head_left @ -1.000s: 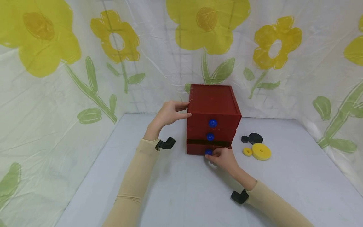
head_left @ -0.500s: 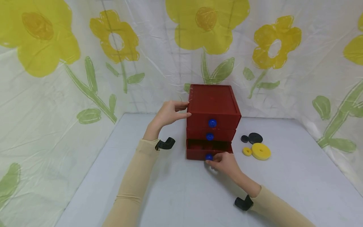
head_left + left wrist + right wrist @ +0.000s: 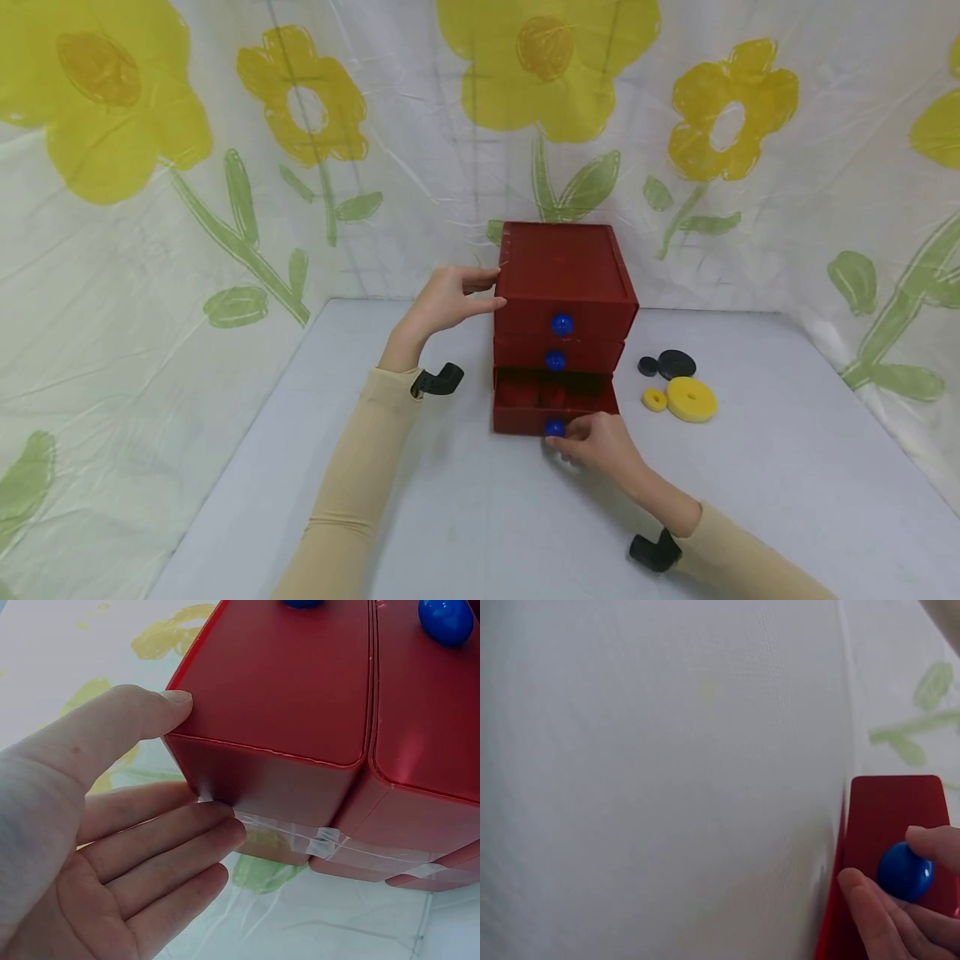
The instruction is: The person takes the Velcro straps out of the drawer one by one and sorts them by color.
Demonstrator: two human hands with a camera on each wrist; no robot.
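Observation:
A red drawer cabinet (image 3: 566,262) with three drawers and blue knobs stands at the back of the table. The bottom drawer (image 3: 517,419) is pulled partway out, and dim red shapes show inside. My right hand (image 3: 603,446) pinches the blue knob (image 3: 905,871) of that drawer between thumb and fingers. At the cabinet's upper left, my left hand (image 3: 442,298) rests its thumb on the front corner, while its nearly straight fingers (image 3: 169,832) touch the side. The upper two drawers are closed.
Right of the cabinet lie a large black disc (image 3: 677,365), a small black disc (image 3: 648,366), a large yellow disc (image 3: 701,407) and a small yellow ring (image 3: 655,400). A white sheet with yellow flowers (image 3: 726,117) hangs behind the white table (image 3: 465,517).
The bottom drawer has slid farther out toward me, its knob held by my right hand, which moved back with it. More of its inside shows. My left hand has stayed on the cabinet.

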